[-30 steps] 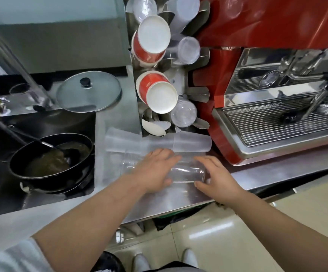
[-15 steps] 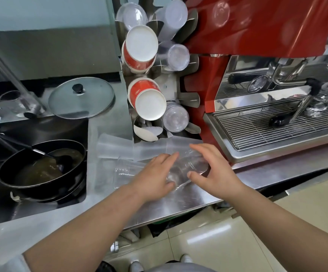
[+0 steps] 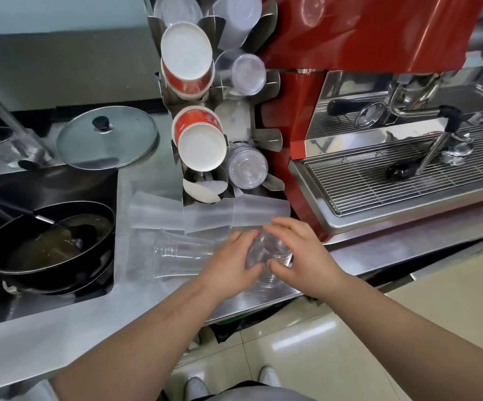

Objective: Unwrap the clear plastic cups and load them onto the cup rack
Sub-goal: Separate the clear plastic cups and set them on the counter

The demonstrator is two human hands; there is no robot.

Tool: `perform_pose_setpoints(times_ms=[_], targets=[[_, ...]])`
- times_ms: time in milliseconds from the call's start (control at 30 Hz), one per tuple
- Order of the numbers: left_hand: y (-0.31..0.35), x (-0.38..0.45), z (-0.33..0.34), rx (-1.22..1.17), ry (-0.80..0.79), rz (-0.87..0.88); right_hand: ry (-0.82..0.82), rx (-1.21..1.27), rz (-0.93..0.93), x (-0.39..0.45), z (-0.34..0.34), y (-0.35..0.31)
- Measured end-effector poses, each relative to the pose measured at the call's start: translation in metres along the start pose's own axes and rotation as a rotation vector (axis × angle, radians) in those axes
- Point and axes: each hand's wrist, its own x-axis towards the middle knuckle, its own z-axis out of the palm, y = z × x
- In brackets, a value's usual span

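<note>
A wrapped stack of clear plastic cups [image 3: 182, 256] lies on its side on the steel counter [image 3: 90, 319]. My left hand [image 3: 228, 264] and my right hand [image 3: 295, 256] both grip its right end, fingers pinched on the crinkled wrap around the cup bottoms. Just behind lies a stack of frosted cups [image 3: 205, 215], also on its side. The metal cup rack [image 3: 266, 137] stands behind that, holding red paper cups [image 3: 197, 140] and clear cup stacks [image 3: 247, 169] with their bases facing me.
A red espresso machine [image 3: 379, 33] with a grated drip tray [image 3: 408, 180] stands at the right. At the left a black pan [image 3: 46, 247] with brown liquid and a ladle sits on a cooktop. A steel lid [image 3: 107, 140] lies behind it.
Both hands have closed in on the right end of the clear stack. That end has lifted and turned toward me, and the wrap is bunched between my fingers.
</note>
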Motion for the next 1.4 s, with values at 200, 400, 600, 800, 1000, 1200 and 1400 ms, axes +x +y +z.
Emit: perform_pose_setpoints(times_ms=[200,400,600,800,1000,1200,1400], targets=[[0.004,0.002,-0.001,-0.017,0.009,-0.029,-0.028,-0.016,0.031,0.003,-0.002,0.000],[0.008,0.002,-0.008,0.010,-0.003,-0.024,-0.104,-0.093,0.051,0.013,-0.011,0.000],[0.008,0.001,-0.032,0.249,-0.097,0.009,-0.239,-0.182,0.103,0.026,-0.024,-0.005],[0.009,-0.001,-0.081,0.570,-0.209,-0.002,-0.266,-0.276,-0.021,0.056,-0.037,-0.037],[-0.009,-0.013,-0.123,0.799,-0.339,-0.125,-0.521,-0.359,0.030,0.073,-0.005,-0.077],[-0.036,-0.026,-0.116,0.839,-0.354,-0.151,-0.548,-0.300,0.144,0.069,0.056,-0.080],[-0.060,-0.039,-0.097,0.807,-0.320,-0.139,-0.494,-0.136,0.207,0.059,0.088,-0.059]])
